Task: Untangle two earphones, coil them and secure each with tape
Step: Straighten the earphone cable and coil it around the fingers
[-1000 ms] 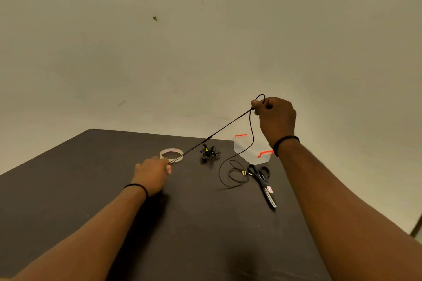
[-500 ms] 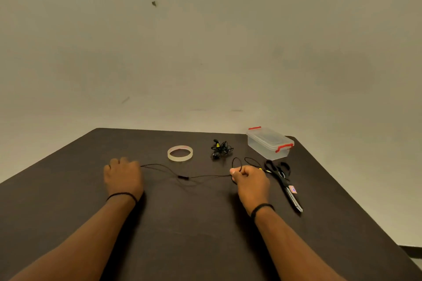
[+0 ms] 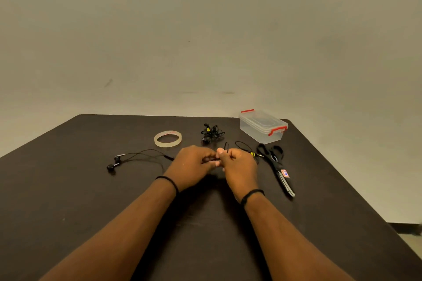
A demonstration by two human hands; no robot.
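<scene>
Pinching one earphone's cord (image 3: 146, 155) between them at mid-table, the left hand (image 3: 191, 167) and right hand (image 3: 239, 166) seem to begin coiling, while the second earphone (image 3: 211, 132) lies bunched beyond and the tape (image 3: 167, 138) sits unused.

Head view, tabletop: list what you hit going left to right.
Earbuds of the laid-out earphone → tape roll → left hand → tangled second earphone → right hand → clear lidded box with red clips → scissors.
</scene>
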